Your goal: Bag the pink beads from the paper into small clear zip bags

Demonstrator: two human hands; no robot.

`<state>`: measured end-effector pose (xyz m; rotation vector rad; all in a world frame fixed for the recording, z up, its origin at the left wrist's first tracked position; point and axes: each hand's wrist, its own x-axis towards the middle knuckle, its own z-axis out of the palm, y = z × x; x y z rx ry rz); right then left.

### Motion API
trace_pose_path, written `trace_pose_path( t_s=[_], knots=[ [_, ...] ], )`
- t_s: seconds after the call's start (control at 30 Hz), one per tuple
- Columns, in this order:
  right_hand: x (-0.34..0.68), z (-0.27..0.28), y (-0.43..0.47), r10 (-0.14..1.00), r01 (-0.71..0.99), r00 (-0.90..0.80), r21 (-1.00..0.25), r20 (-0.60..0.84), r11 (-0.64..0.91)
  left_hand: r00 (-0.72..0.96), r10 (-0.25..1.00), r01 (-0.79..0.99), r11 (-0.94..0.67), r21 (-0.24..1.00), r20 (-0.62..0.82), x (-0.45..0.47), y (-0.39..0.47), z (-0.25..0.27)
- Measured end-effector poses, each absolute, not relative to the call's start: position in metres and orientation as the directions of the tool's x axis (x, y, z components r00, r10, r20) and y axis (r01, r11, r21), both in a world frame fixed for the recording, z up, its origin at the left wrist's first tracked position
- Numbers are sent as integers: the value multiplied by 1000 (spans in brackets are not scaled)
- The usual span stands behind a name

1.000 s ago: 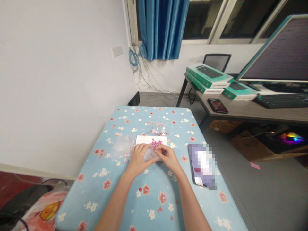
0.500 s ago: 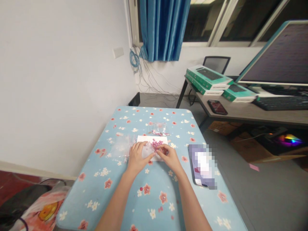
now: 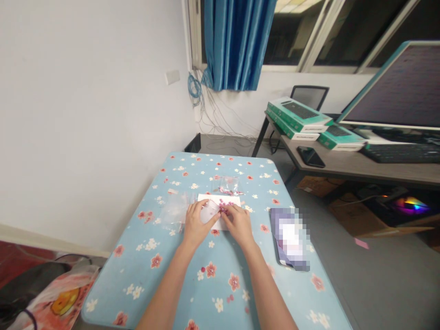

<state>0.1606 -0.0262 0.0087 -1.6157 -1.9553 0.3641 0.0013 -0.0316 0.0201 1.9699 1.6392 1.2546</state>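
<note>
Several small pink beads [image 3: 222, 202] lie on a white sheet [image 3: 210, 197] in the middle of the table. My left hand [image 3: 195, 225] holds a small clear plastic bag [image 3: 209, 213] over the sheet, its thumb and fingers at the bag's edges. At the bag's right edge is my right hand [image 3: 240, 223], fingers bent and pinched among the beads. What sits between those fingertips is too small and partly hidden to make out. Clear plastic bags [image 3: 172, 210] lie just left of my left hand. Beyond the sheet rests another clear bag [image 3: 229, 184] with pinkish pieces.
A flowered blue cloth covers the table [image 3: 165, 284]. To the right lies a blurred-out tablet or phone [image 3: 278, 238]. Farther right, a desk [image 3: 343, 166] carries green keyboard boxes [image 3: 299, 117], a dark phone [image 3: 310, 156] and a monitor [image 3: 395, 87]. A wall [image 3: 85, 114] borders the left.
My right hand has moved slightly left, its fingers now closer to my left hand and covering more of the beads. The whole view has shifted slightly.
</note>
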Motion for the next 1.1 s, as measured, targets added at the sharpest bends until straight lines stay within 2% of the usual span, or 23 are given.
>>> trace_pose_path(
  t_s=[0.3,0.9,1.1],
  knots=[
    [154,5,-24,956,836,-131,-489,261,248,-7,898,662,-326,675,440,1,-31,18],
    [153,4,-22,962,844,-51,-503,267,185,2,892,665,-338,666,451,1,-30,18],
    [160,9,-26,968,842,-102,-499,231,208,6,894,661,-339,669,447,1,-30,18]
  ],
)
